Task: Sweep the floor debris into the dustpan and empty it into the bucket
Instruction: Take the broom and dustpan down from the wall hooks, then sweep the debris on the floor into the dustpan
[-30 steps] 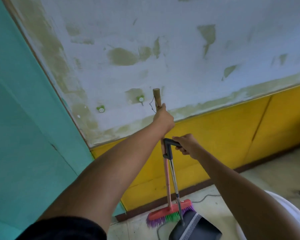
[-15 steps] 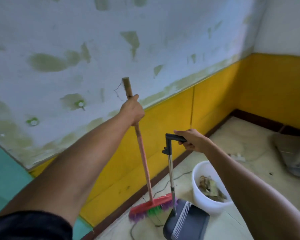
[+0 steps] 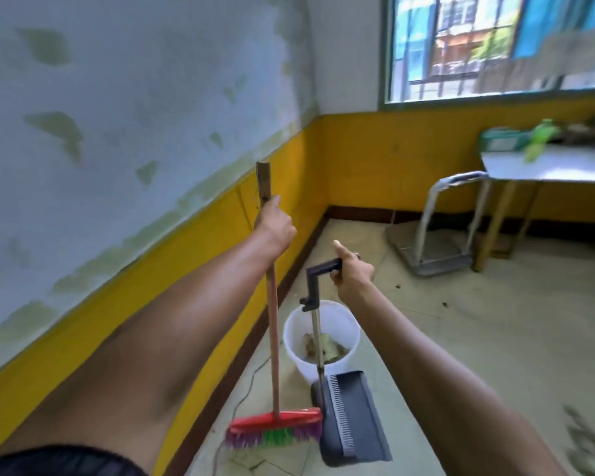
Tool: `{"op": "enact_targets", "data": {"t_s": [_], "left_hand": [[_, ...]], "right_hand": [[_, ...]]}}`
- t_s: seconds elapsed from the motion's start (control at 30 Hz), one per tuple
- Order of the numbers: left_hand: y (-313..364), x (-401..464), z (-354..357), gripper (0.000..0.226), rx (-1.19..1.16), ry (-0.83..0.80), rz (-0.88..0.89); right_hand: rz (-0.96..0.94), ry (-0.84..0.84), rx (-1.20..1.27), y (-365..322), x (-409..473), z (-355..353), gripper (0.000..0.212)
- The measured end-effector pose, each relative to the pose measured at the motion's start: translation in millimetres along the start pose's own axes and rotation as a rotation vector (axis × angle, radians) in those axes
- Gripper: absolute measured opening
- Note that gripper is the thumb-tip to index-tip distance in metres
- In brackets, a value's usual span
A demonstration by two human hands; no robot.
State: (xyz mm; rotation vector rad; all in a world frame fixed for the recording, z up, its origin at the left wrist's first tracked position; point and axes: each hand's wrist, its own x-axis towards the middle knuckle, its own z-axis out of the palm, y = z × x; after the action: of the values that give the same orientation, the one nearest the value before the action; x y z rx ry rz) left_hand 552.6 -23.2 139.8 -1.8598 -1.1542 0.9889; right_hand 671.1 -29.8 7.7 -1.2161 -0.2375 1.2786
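My left hand [image 3: 276,225] grips the wooden handle of a broom [image 3: 272,324] near its top; the red head with purple and green bristles [image 3: 275,430] rests on the floor by the wall. My right hand [image 3: 351,274] holds the black grip of a long-handled dustpan [image 3: 349,419], whose dark pan sits on the floor right of the broom head. Behind both stands a white bucket [image 3: 349,334] with brownish debris in its bottom. Small dark bits of debris [image 3: 443,304] lie scattered on the floor to the right.
A yellow and white wall [image 3: 172,242] runs along the left, with a thin cable [image 3: 244,396] on the floor at its base. A platform scale [image 3: 433,252] and a metal table [image 3: 547,170] stand at the back right under a window. More debris [image 3: 588,441] lies at the right edge.
My view has swung right and down, bringing the room corner, window, table and scale into sight. Both hands keep their hold; the broom and dustpan stay beside the bucket.
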Motion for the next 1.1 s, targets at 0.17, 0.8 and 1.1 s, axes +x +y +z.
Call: {"op": "enact_targets", "data": {"t_s": [0.17, 0.8, 1.1], "left_hand": [[36, 22, -70, 0.029, -0.007, 0.088, 0.078], [216, 101, -282, 0.023, 0.182, 0.786, 0.571], [323, 78, -304, 0.017, 0.285, 1.016, 0.864]], "right_hand": [[-0.082, 0.230, 0.132, -31, 11, -67, 0.025], [-0.213, 0.833, -0.006, -105, -1, -309, 0.023], [-0.211, 1.008, -0.010, -82, -52, -381, 0.037]]}}
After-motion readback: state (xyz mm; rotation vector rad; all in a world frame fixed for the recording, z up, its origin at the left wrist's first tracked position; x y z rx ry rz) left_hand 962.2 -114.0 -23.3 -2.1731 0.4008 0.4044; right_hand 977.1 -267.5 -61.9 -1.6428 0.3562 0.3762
